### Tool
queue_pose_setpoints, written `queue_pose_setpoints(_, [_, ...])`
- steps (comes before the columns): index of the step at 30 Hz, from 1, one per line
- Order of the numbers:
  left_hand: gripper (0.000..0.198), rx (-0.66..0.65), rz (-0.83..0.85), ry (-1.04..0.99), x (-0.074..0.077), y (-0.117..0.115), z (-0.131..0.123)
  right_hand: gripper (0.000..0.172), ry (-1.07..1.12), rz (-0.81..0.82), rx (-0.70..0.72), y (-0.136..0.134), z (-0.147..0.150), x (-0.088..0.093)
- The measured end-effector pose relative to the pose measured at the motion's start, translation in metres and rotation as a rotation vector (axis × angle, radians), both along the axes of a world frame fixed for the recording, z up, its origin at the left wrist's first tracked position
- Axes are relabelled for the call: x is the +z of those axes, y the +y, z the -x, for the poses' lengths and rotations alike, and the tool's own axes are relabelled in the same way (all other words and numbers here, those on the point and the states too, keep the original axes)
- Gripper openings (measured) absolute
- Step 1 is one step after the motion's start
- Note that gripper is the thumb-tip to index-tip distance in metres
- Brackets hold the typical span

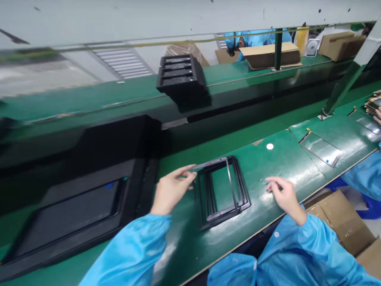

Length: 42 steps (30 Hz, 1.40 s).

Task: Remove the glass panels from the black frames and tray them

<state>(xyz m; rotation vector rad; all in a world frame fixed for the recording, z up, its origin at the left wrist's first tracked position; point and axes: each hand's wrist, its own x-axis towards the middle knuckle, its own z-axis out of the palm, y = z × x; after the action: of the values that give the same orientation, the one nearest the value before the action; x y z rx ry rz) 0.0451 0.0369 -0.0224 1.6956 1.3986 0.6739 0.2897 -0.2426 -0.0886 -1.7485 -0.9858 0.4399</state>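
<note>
A small stack of thin black rectangular frames (pixel 222 192) lies on the green bench in front of me. My left hand (pixel 171 188) pinches the top frame (pixel 228 174) at its far left corner and tilts it up off the stack. My right hand (pixel 281 192) rests on the green surface to the right of the stack, fingers loosely curled and apart, holding nothing. Both arms are in blue sleeves.
A large black tray holding a dark panel (pixel 74 210) fills the left. A stack of black trays (pixel 182 77) stands on the raised green conveyor. A clear sheet (pixel 320 147) lies at the right, near another person's blue sleeve (pixel 361 174). Cardboard boxes (pixel 339 226) sit below the bench edge.
</note>
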Motion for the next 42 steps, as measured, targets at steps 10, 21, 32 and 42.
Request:
queue_pose_setpoints(10, [0.064, -0.014, 0.294, -0.452, 0.048, -0.031, 0.002, 0.064, -0.48, 0.437, -0.344, -0.067, -0.162, 0.012])
queue_pose_setpoints(21, [0.062, -0.088, 0.407, -0.608, 0.03, -0.096, -0.053, 0.043, -0.797, 0.325, -0.006, -0.173, -0.09, 0.013])
queue_pose_setpoints(32, [0.04, -0.324, 0.297, -0.652, 0.053, -0.143, -0.058, 0.054, 0.36, -0.067, -0.174, -0.101, -0.018, 0.097])
queue_pose_setpoints(42, [0.038, -0.295, 0.244, -0.734, 0.06, -0.152, -0.047, 0.053, 0.672, -0.126, -0.148, -0.074, 0.019, 0.091])
